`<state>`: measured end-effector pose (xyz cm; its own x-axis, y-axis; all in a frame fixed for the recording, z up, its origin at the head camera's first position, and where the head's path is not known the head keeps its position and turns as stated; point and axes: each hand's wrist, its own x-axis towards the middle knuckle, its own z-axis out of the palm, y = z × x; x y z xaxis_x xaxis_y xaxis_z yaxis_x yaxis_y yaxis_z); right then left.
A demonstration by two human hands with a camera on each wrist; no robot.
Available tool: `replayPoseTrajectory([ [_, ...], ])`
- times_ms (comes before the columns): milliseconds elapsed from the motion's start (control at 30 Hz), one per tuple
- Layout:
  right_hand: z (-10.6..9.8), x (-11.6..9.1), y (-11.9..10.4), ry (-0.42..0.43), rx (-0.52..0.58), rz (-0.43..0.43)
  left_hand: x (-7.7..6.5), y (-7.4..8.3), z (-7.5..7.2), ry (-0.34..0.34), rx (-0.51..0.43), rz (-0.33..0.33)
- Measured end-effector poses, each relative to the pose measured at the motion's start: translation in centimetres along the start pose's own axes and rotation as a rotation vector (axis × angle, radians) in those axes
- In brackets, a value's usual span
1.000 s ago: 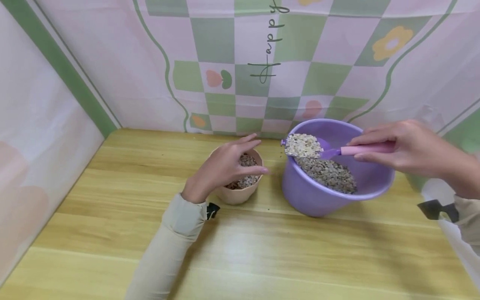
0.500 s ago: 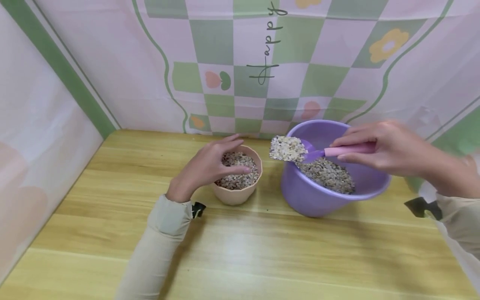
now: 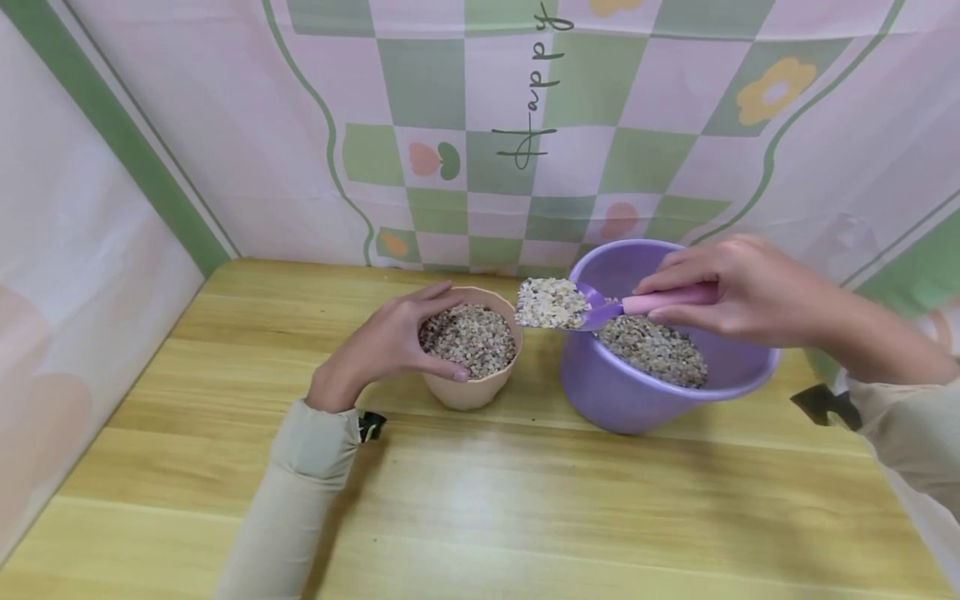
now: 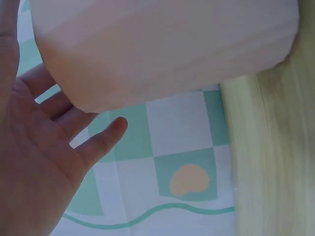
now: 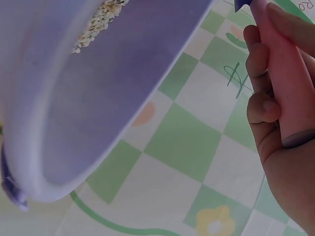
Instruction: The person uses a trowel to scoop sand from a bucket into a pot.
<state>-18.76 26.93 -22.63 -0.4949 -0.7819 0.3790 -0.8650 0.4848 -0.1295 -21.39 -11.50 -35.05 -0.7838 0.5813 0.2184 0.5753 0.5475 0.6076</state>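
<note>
At the far left, our left hand is spread, thumb and fingers around the beige pot; half a second ago it reached further over the gravel inside. To that hand's right, our loaded scoop has shifted left, near the pot's rim. Our right hand grips its handle, the purple bucket below.

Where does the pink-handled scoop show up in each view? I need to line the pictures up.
Head: just right of centre, the pink-handled scoop is held in the right hand.
Left wrist: not in it.
Right wrist: upper right, mostly its pink handle.
Shared landmark: the green-and-white checkered backdrop, in all three.
</note>
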Motion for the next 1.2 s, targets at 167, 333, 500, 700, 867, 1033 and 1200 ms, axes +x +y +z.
replayPoseTrajectory([
  [167,0.0,0.8,-0.4,-0.008,-0.008,-0.009,-0.4,-0.4,-0.2,-0.001,0.037,0.027],
  [333,-0.1,1.6,-0.8,-0.030,0.015,-0.008,-0.6,-0.8,-0.3,-0.001,0.020,0.036],
  [500,-0.2,2.3,-1.1,-0.065,0.076,0.003,-0.9,-1.2,-0.5,0.002,0.001,-0.020],
  [700,-0.1,2.8,-1.4,-0.096,0.091,0.026,-1.4,-1.6,-0.4,0.017,-0.036,-0.061],
  [867,0.3,3.2,-1.4,-0.136,0.098,0.039,-1.7,-1.9,-0.3,0.033,-0.029,-0.062],
  [1033,0.9,3.6,-1.3,-0.157,0.114,0.028,-1.9,-2.1,-0.2,0.053,-0.019,-0.047],
  [1200,1.3,4.2,-1.5,-0.185,0.109,0.043,-2.0,-2.3,-0.3,0.074,-0.016,-0.035],
])
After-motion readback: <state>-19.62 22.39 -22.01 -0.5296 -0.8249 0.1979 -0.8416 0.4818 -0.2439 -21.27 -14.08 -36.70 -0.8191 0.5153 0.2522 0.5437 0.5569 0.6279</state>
